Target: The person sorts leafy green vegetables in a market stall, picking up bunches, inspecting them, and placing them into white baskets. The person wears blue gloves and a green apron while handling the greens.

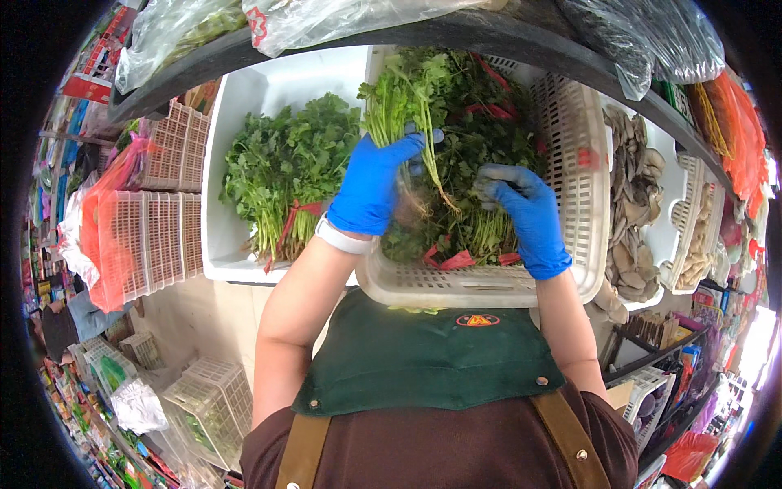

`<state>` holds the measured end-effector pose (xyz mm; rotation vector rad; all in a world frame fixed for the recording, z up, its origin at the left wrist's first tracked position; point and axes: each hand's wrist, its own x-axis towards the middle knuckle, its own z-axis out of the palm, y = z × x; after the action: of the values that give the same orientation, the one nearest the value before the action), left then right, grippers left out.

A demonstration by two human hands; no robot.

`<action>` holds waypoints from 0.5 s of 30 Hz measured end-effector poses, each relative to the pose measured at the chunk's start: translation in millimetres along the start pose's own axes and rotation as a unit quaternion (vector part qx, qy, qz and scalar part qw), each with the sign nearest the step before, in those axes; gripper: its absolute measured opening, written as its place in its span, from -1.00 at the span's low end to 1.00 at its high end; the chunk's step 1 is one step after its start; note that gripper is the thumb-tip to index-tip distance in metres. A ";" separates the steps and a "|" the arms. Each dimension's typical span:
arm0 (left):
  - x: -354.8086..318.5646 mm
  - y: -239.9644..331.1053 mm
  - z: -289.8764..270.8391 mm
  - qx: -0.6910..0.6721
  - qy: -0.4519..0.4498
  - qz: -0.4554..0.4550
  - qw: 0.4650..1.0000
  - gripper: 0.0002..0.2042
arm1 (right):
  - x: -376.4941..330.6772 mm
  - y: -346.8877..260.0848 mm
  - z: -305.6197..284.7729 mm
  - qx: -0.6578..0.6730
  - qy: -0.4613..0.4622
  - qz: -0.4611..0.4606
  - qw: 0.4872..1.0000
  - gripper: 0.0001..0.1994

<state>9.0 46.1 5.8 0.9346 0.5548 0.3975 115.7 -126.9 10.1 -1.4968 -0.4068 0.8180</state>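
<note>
My left hand (371,175), in a blue glove, is closed round a bunch of coriander (397,94) with pale stems. Its leaves point to the far side, and a few thin stems and roots hang down to the right of my fingers. Under both hands stands a white slotted plastic crate (582,196) holding more coriander (493,232), with red ties among it. My right hand (525,212), also blue-gloved, is over the crate's right part. Its fingers are bent in toward the thumb; whatever is between them, if anything, is too small to make out.
A white foam box (216,236) with tied coriander (289,163) stands left of the crate. To the right, grey mushrooms (634,204) lie in another white box. A dark shelf bar (456,37) with plastic bags crosses the far side. Stacked crates (159,236) stand at the left.
</note>
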 end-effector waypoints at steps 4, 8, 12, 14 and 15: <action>2.8 -5.8 0.1 0.005 -0.020 0.011 1.000 -0.68 | 18.4 4.7 11.7 -0.376 -0.049 -0.267 0.886 -0.66; -1.8 -6.8 5.8 -0.018 -0.036 0.007 0.999 -0.67 | 15.3 -4.7 38.8 -0.306 -0.019 -0.045 0.951 -0.76; -4.7 -11.7 6.4 -0.016 -0.035 0.013 0.999 -0.70 | 21.9 14.6 36.0 -0.269 -0.007 -0.057 0.961 -0.80; -2.6 -18.4 2.8 0.002 -0.005 0.040 0.999 -0.71 | 20.3 12.4 36.0 -0.231 -0.004 -0.052 0.971 -0.81; -1.0 -20.9 1.4 0.011 0.009 0.052 0.999 -0.72 | 17.4 6.7 37.9 -0.211 0.001 -0.045 0.976 -0.82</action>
<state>10.8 33.4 -10.7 0.9850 0.5292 0.4954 99.6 -88.7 2.2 -1.8554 -0.6725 0.6843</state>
